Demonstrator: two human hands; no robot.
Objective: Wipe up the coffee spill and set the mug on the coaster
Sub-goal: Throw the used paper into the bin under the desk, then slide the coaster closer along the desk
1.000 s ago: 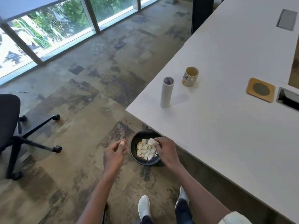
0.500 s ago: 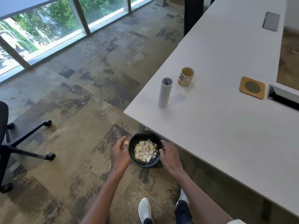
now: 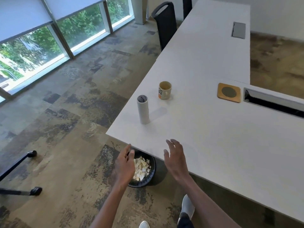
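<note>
Both hands are empty, their fingers spread loosely apart. The left hand (image 3: 124,163) hangs over the near rim of a black waste bin (image 3: 152,171) on the floor, which holds crumpled pale paper (image 3: 141,168). The right hand (image 3: 175,159) hovers at the near edge of the white bench (image 3: 213,137), its fingers (image 3: 171,143) reaching over the surface without visibly touching it. Beyond the right fingers, a white paper-towel roll (image 3: 143,110) stands upright near the bench corner. Just past the roll sits the mug (image 3: 165,90), upright on the bare bench. The wooden coaster (image 3: 229,92) lies well apart from the mug, far to the right of the fingers, beside a cable slot (image 3: 273,102).
</note>
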